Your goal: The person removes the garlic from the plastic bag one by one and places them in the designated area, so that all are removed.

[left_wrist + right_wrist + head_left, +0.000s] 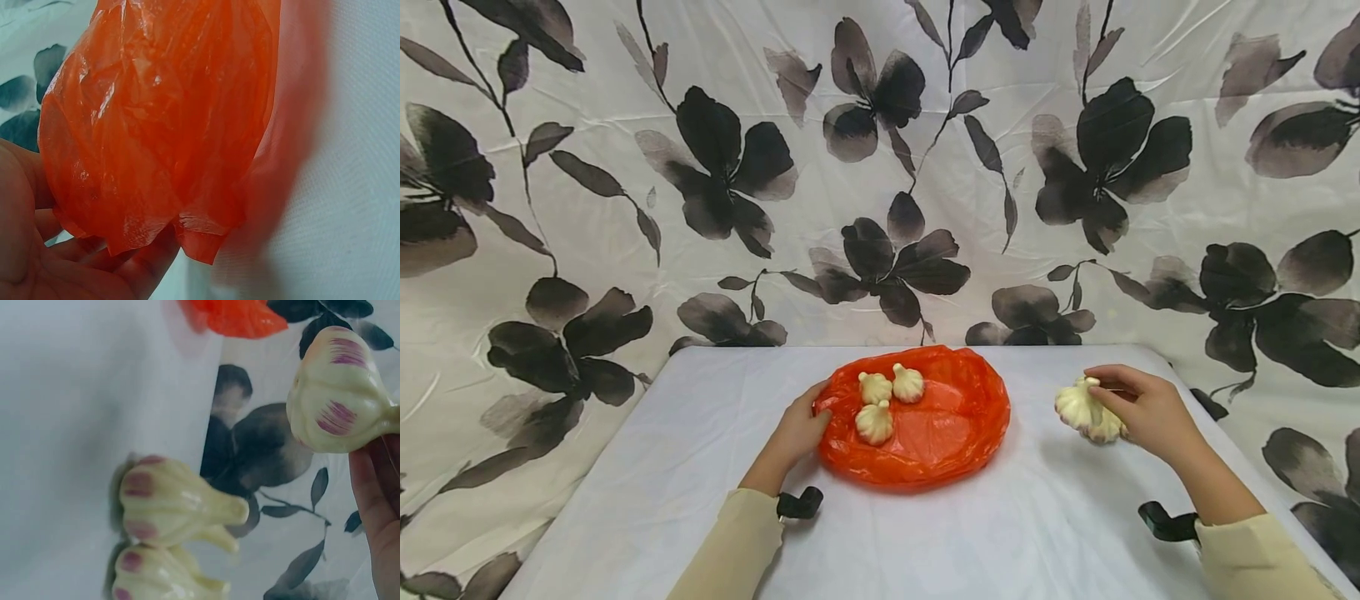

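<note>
An orange-red plastic bag (936, 467) lies spread into a round, open shape on the table, with three garlic bulbs (875, 423) inside on its left part. My left hand (797, 429) grips the bag's left rim; in the left wrist view its fingers (153, 262) curl behind the crinkled plastic. To the right of the bag, my right hand (1150, 412) pinches a garlic bulb (334, 394) by its stem, raised off the table. Below it more garlic bulbs (175, 500) with purple streaks rest on the cloth, partly hidden by the hand in the head view.
A white cloth (700, 433) covers the table. Behind it hangs a pale curtain (985, 208) with dark flowers. Each wrist wears a black camera mount (801, 503).
</note>
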`<state>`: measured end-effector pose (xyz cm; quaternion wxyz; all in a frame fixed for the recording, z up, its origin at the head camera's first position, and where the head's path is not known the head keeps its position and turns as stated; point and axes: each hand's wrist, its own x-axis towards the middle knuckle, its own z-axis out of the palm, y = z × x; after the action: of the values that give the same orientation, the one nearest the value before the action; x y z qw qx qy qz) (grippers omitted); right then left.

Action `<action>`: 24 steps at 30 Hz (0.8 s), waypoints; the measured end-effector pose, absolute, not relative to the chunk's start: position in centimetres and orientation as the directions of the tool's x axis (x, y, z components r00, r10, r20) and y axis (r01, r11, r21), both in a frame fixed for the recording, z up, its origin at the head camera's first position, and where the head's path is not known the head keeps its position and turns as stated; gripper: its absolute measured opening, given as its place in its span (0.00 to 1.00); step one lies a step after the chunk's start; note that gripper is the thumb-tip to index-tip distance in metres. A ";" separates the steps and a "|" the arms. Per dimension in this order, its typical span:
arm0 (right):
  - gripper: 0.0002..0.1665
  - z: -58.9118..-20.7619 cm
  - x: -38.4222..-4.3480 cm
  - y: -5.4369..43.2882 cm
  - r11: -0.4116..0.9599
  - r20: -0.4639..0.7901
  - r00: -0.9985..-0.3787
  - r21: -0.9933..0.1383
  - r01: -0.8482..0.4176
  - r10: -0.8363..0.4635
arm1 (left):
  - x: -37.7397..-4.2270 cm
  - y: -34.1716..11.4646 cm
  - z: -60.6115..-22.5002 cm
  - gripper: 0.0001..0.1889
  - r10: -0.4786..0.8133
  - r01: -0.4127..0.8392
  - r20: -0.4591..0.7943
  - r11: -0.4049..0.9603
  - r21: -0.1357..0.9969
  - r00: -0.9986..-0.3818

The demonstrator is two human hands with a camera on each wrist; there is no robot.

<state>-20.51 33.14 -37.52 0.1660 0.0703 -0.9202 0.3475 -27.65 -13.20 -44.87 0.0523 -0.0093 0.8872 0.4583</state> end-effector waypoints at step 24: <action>0.23 -40.2 -17.9 38.4 0.815 0.296 -0.953 -0.566 -0.125 0.059 | -27.7 -13.2 -44.9 0.30 0.019 -0.063 -0.092 0.588 0.806 -0.996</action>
<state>-17.88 38.36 -40.15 0.1515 0.0174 -0.9404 0.3039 -27.72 -13.17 -44.94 0.0456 -0.0123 0.8899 0.4538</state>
